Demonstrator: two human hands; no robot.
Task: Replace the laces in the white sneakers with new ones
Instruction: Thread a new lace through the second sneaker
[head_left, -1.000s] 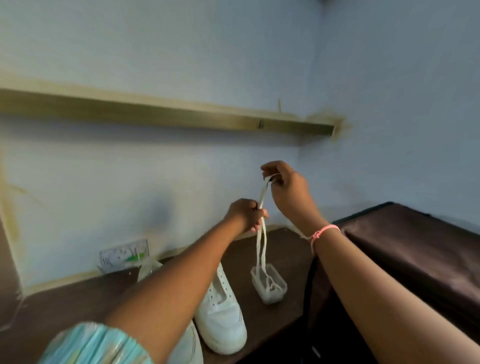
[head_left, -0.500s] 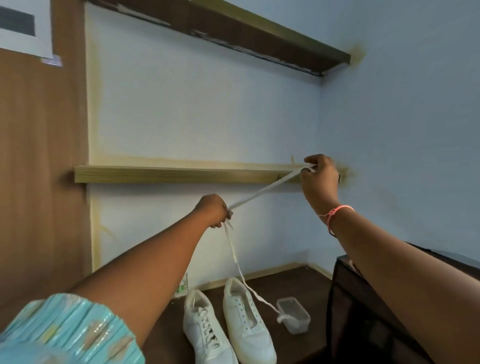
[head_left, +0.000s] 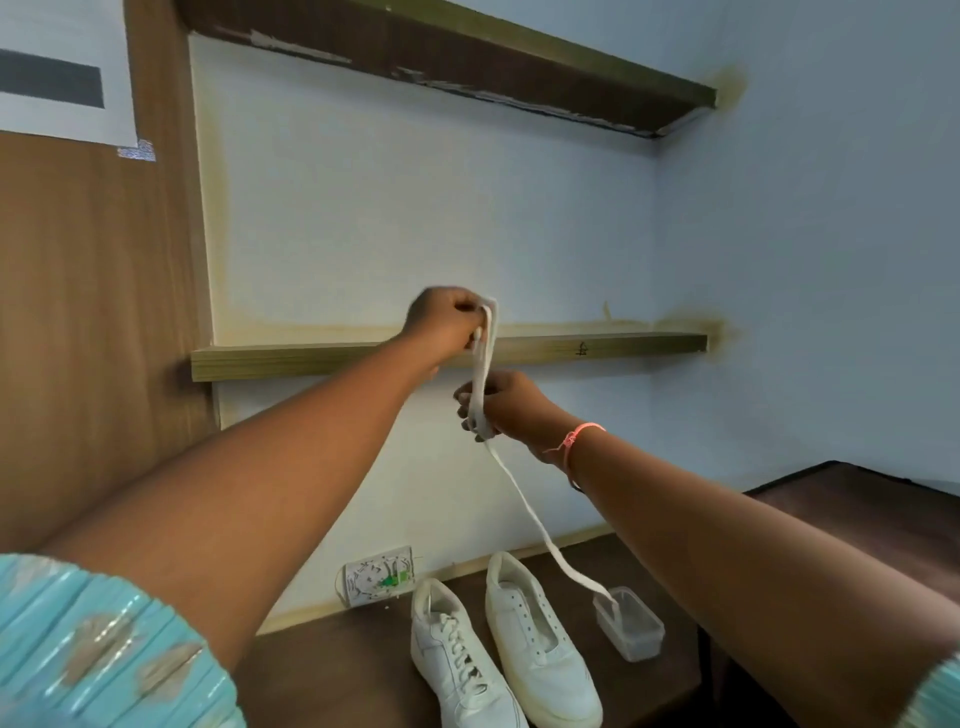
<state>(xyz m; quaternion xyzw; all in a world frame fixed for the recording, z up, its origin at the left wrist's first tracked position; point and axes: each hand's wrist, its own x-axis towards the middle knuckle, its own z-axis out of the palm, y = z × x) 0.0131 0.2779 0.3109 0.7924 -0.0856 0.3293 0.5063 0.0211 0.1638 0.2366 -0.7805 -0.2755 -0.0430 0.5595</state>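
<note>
Laces are the whole business here, and the one in play is a flat white lace (head_left: 524, 512), held up at chest height in front of the lower shelf (head_left: 623, 347). Her left hand (head_left: 444, 322) is curled round its top, where it folds over in a loop; her right hand (head_left: 501, 408) grips it just below, and the rest trails slack down into a clear plastic tub (head_left: 631, 626) on the dark table (head_left: 322, 670). It looks light, soft and floppy, likely to twist or slip through loose fingers, so I'd take it near the tip when threading. Beside the tub stand the sneakers: the right sneaker (head_left: 540, 644) bare of lace, the left sneaker (head_left: 457, 660) laced.
</note>
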